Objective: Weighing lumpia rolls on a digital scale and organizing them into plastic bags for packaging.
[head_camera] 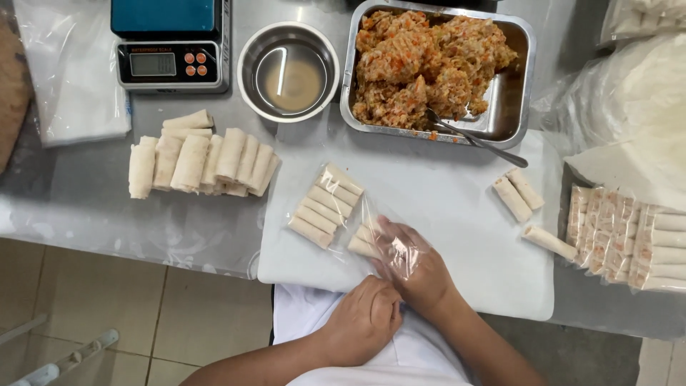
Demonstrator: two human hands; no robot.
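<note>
My right hand (418,268) is pushed into a clear plastic bag (357,214) lying on the white cutting board (457,207). Inside the bag, several pale spring rolls (325,205) lie in a row, and one or two more (363,241) sit at my fingertips. My left hand (366,318) rests at the board's near edge, fingers curled, pinching the bag's open end against my right wrist.
A pile of spring rolls (200,161) lies left of the board; three loose rolls (525,207) lie on its right. Behind are a metal tray of filling (511,93) with a spoon (475,139), a steel bowl of liquid (288,71), a scale (171,46), and bagged rolls (629,236) at right.
</note>
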